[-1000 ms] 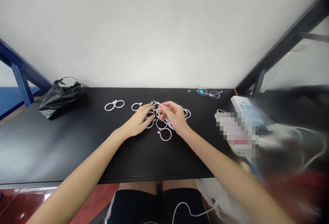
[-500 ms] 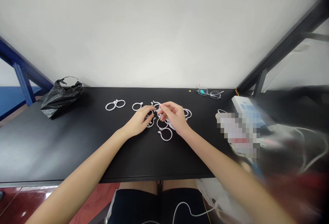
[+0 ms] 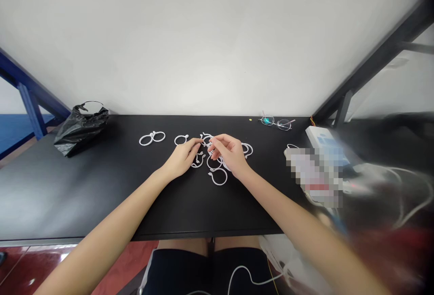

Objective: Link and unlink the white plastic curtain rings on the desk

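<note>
Between my hands, over the pile on the black table (image 3: 172,195), is a white curtain ring (image 3: 207,139) with a small tab. My left hand (image 3: 183,157) pinches at its left side, thumb and fingers pressed together. On the other side my right hand (image 3: 230,152) grips it between thumb and forefinger, the other fingers curled. The exact contact at the fingertips is too small to make out. Several white rings (image 3: 219,176) lie in a loose heap below and behind my right hand. One ring (image 3: 181,140) lies just behind my left hand.
Two joined rings (image 3: 152,138) lie further left. A black plastic bag (image 3: 83,128) stands at the far left. Eyeglasses (image 3: 276,122) rest near the wall. At right are a white box (image 3: 318,137), a blurred-out item (image 3: 312,177) and cables.
My left hand has shifted slightly, its fingers drawing together into a pinch and uncovering more of the ring beneath. My right hand has barely moved.
</note>
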Demonstrator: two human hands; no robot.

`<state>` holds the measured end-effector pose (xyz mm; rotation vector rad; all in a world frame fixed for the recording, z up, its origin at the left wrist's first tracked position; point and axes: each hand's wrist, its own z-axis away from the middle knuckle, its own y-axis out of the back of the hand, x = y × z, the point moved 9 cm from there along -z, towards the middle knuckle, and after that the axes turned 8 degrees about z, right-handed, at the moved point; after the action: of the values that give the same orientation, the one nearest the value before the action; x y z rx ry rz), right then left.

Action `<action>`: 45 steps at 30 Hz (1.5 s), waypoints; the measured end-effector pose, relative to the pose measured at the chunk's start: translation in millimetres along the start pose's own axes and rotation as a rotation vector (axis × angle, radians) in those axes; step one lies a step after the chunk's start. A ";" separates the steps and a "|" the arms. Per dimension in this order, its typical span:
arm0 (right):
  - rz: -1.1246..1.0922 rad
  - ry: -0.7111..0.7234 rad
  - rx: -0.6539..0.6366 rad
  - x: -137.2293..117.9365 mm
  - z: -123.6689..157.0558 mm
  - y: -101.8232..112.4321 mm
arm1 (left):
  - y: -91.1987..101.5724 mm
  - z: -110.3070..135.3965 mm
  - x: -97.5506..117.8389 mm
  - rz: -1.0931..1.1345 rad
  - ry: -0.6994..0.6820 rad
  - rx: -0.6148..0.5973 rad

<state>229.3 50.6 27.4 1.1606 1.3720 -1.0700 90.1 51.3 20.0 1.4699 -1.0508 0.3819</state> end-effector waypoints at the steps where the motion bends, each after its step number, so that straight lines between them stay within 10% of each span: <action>1: 0.004 -0.001 0.001 0.2 0.0 0.3 | 0.6 -0.1 -0.4 0.002 0.005 0.005; 45: 0.024 -0.008 -0.012 3.1 0.2 -0.3 | 1.6 -1.0 -3.7 -0.123 -0.134 0.036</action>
<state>228.9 50.7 24.3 1.1594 1.3534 -1.0470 87.3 53.9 18.4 1.6011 -1.0575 0.2187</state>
